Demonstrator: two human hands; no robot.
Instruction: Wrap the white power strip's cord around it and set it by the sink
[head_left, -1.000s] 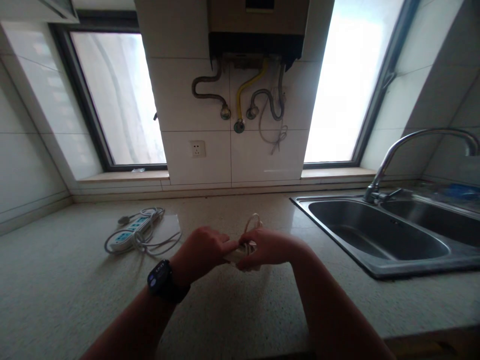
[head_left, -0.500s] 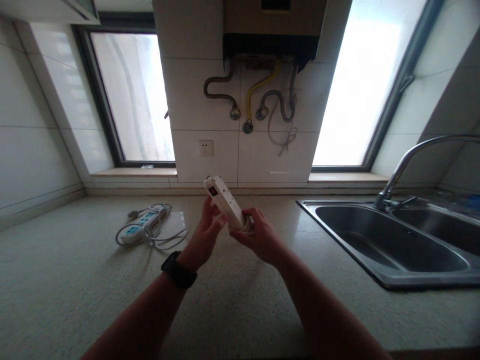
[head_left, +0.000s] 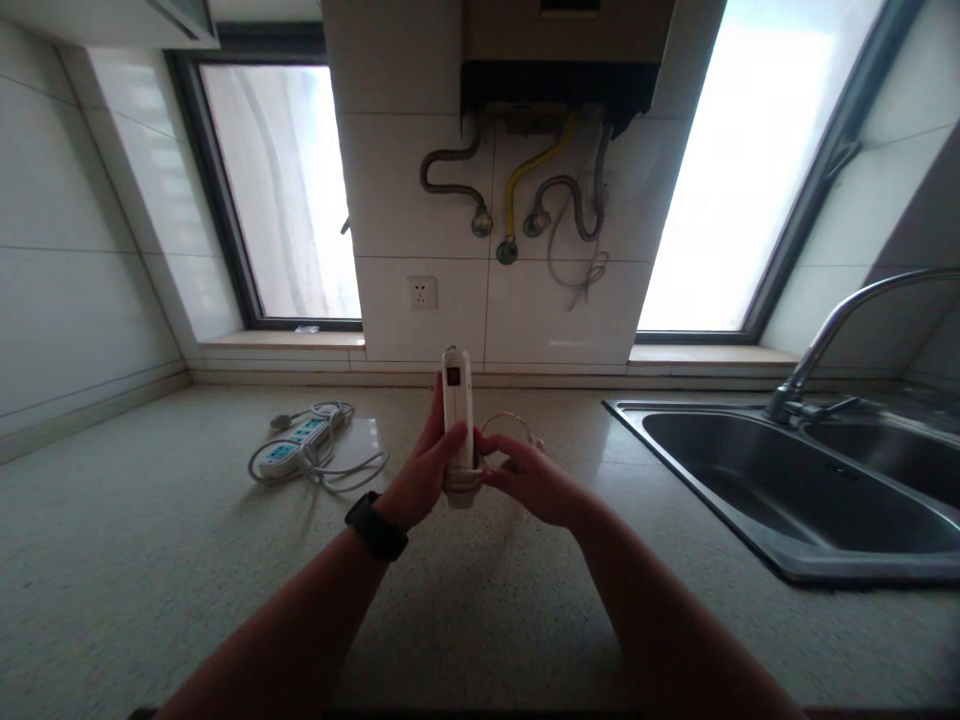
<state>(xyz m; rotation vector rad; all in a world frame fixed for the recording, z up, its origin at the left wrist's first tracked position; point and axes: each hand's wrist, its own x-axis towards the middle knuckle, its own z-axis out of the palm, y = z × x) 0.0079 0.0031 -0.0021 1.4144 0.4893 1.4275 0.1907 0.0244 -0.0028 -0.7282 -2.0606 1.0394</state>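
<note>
A white power strip [head_left: 459,400] with a dark red switch near its top stands upright above the counter, narrow side towards me. My left hand [head_left: 427,470] is closed around it from the left, thumb across its narrow side. Its pale cord [head_left: 463,478] wraps around the lower end of the strip. On the right side, my right hand [head_left: 525,475] pinches the cord between thumb and fingers. A thin loop of cord with its end [head_left: 536,442] sticks out behind the right hand.
On the counter [head_left: 225,580] to the left lies another power strip [head_left: 304,440] with blue-green sockets and a loosely coiled grey cord. A steel sink [head_left: 750,480] with a tap [head_left: 810,350] is at the right. A wall socket [head_left: 421,293] sits under the water heater's pipes.
The power strip has turned from a slant to upright. My left hand has closed around it, and my right hand has moved from its lower end to the cord. A loop of cord now sticks out.
</note>
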